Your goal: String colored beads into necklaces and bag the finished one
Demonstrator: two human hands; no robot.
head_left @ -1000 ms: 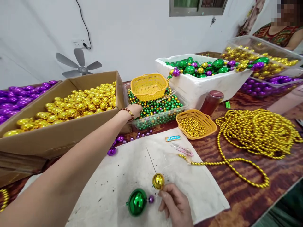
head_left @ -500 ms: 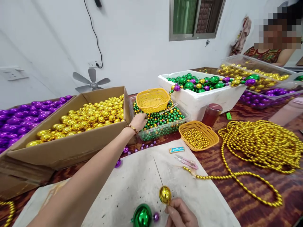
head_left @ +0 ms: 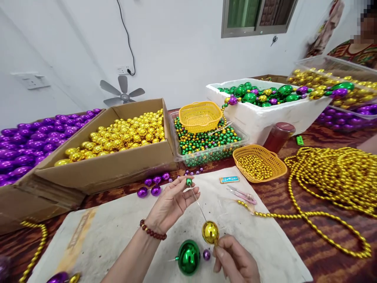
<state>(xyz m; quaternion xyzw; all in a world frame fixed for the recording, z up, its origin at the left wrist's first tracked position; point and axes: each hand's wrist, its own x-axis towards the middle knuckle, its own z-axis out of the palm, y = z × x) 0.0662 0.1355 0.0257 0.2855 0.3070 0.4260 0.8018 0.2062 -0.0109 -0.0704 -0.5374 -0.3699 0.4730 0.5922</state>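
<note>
My left hand [head_left: 173,202] pinches a small green bead [head_left: 189,182] at the upper tip of a long thin needle [head_left: 200,205]. A large gold bead [head_left: 210,232] sits on the needle's lower part. My right hand [head_left: 235,257] is closed, thumb and fingertips pinching at the underside of that gold bead. Below, a large green bead [head_left: 189,257] and a small purple bead [head_left: 206,255] lie in line on the pale cloth [head_left: 141,243]. Beyond my left hand stands a clear tub [head_left: 206,153] of small green and gold beads.
Cardboard boxes hold gold beads [head_left: 126,135] and purple beads [head_left: 38,137]. A yellow basket [head_left: 262,177], thread snips [head_left: 243,195], a jar [head_left: 279,136] and a gold bead chain pile [head_left: 332,177] lie to the right. A white foam box [head_left: 271,118] stands behind; a person sits far right.
My left hand has come back from the tub of small beads to the needle tip, now with a small green bead. My right hand keeps its pinch. The view has shifted slightly left.
</note>
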